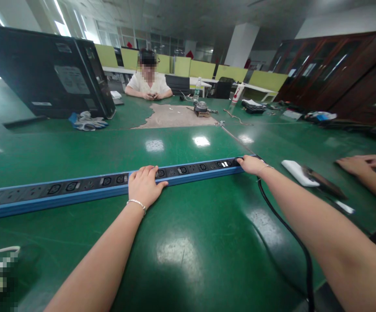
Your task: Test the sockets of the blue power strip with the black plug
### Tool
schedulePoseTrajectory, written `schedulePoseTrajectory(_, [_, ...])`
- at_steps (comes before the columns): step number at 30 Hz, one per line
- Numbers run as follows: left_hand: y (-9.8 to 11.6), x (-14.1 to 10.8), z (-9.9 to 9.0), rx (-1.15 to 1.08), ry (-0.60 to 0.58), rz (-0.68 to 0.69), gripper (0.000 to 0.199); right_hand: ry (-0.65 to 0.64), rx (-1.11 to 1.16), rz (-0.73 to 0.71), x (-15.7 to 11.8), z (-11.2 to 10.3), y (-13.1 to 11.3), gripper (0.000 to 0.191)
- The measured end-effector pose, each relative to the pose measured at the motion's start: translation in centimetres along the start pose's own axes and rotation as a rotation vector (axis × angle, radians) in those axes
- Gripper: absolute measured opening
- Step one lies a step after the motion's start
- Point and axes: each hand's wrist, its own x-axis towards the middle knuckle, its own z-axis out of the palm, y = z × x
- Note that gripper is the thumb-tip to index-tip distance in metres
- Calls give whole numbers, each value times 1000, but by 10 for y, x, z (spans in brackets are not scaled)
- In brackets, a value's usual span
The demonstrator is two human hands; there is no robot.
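Note:
A long blue power strip [192, 170] with a black face and rows of sockets lies across the green table, running off the left edge of the view. My left hand [145, 184] is laid over its middle, fingers across the top and far edge, thumb along the near side. Close to the strip's right end, my right hand [252, 164] is closed on it, fingertips at a small black part whose form is mostly hidden. Two white marks show on the face just left of these fingers. A thick black cable [285, 225] hangs from that end, passing below my right forearm.
A black computer case [54, 78] stands at the far left, with gloves [89, 121] beside it. One person [149, 82] sits opposite; another person's hands [366, 167] rest at the right, near a white-and-dark object [311, 175]. A bottle [197, 89] and a tape-like roll [201, 107] stand farther back.

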Motion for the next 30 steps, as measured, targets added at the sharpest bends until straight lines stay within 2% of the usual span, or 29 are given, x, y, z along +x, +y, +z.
schedulePoseTrajectory(3, [0, 0, 0, -2, 1, 1, 53, 44, 11, 32, -8, 1, -5, 47])
schedulePoseTrajectory(8, [0, 0, 0, -6, -3, -2, 53, 187, 119, 172, -25, 13, -12, 52])
schedulePoseTrajectory(10, [0, 0, 0, -11, -3, 1, 53, 253, 166, 225, -28, 7, -8, 53])
schedulePoseTrajectory(13, [0, 0, 0, -19, -14, -6, 54, 371, 255, 235, -30, -15, 3, 54])
schedulePoseTrajectory(15, [0, 0, -1, -18, -22, -13, 54, 339, 321, 153, -32, -29, 2, 51])
schedulePoseTrajectory(17, [1, 0, -1, -12, -22, -19, 53, 232, 350, 73, -37, -33, -11, 49])
schedulePoseTrajectory(19, [1, 0, -1, -7, -18, -15, 53, 89, 339, -32, -43, -28, -32, 50])
schedulePoseTrajectory(21, [0, 0, -1, -9, -11, -5, 53, 50, 296, -113, -48, -19, -54, 50])
schedulePoseTrajectory(25, [0, 0, -1, -16, -14, -2, 54, 134, 118, -131, -46, -6, -78, 48])
schedulePoseTrajectory(30, [0, 0, -1, -17, -24, -12, 54, 127, 65, -126, -42, -8, -81, 51])
